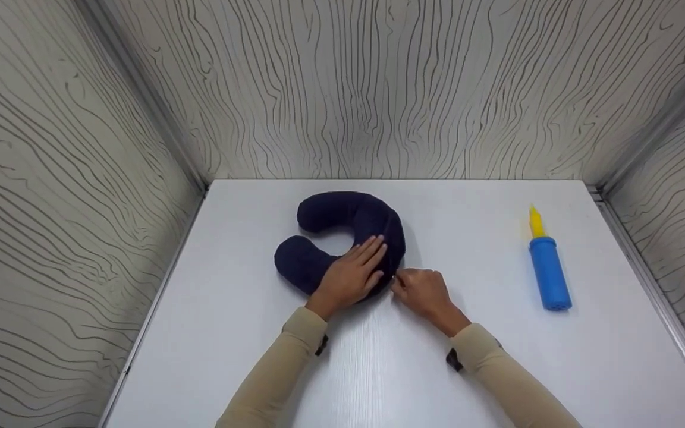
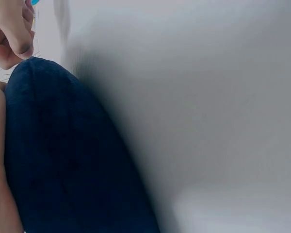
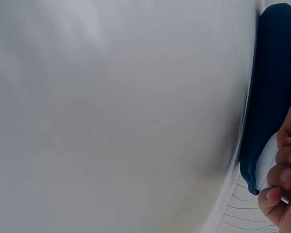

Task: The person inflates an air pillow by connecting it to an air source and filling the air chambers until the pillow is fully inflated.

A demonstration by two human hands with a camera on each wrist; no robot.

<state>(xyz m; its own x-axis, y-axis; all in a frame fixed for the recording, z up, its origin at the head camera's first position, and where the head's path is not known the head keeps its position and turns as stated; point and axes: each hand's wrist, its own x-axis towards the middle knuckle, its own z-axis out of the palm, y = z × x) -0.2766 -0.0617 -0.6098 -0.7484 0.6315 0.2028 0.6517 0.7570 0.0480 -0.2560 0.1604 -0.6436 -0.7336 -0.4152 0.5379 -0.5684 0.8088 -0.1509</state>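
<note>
A navy blue U-shaped neck pillow (image 1: 324,208) lies on the white table, its gap facing left in the head view. Flat on its near right part rests my left hand (image 1: 349,278), fingers extended over the fabric. My right hand (image 1: 424,291) has its fingers curled and pinches at the pillow's outer right edge. The left wrist view shows that hand's fingertips (image 2: 23,48) right at the end of the pillow's seam. A white patch (image 3: 267,160) appears between the blue fabric and the curled fingers in the right wrist view; what exactly they pinch I cannot tell.
A blue hand pump (image 1: 550,273) with a yellow nozzle (image 1: 536,222) lies on the right side of the white table (image 1: 473,226). Wood-grain patterned walls (image 1: 378,89) rise behind the table and along both sides.
</note>
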